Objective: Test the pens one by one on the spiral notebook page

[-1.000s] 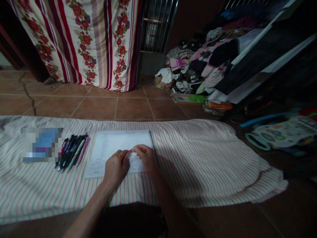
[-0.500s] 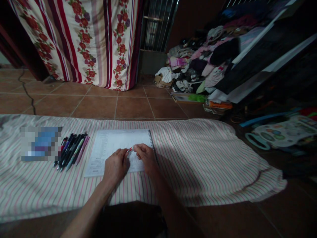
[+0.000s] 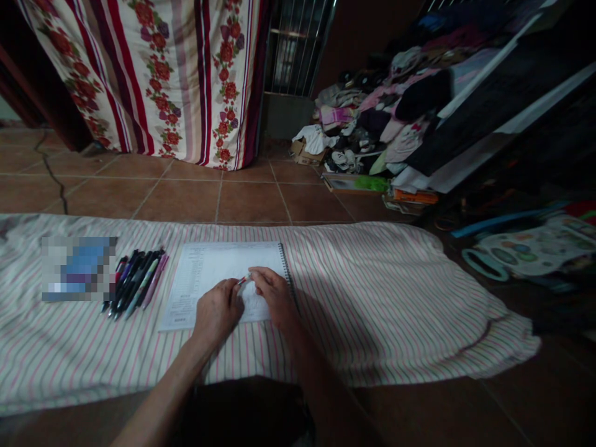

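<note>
Between my two hands is a slim pen (image 3: 243, 280) with red and white parts; much of it is hidden by fingers. My left hand (image 3: 218, 307) is closed around one end. At the other end, the fingertips of my right hand (image 3: 271, 290) pinch its whitish tip. Both hands are just over a spiral notebook (image 3: 223, 261), which lies open to a page with printed columns along its left side and faint drawn lines near my fingers. Left of the notebook, several pens (image 3: 137, 282) lie side by side, mostly dark, one pink.
A striped cloth (image 3: 372, 298) lies under everything. A blurred-out blue item (image 3: 86, 268) rests at the left. Beyond the cloth are brown floor tiles (image 3: 251, 198), a floral curtain (image 3: 186, 81) and a heap of clothes (image 3: 372, 118). At the right is a pale plastic object (image 3: 526, 248).
The fingers of my right hand have shifted slightly at the pen's tip, with the index finger a little straighter. My left hand keeps its hold, and the other things stay put.
</note>
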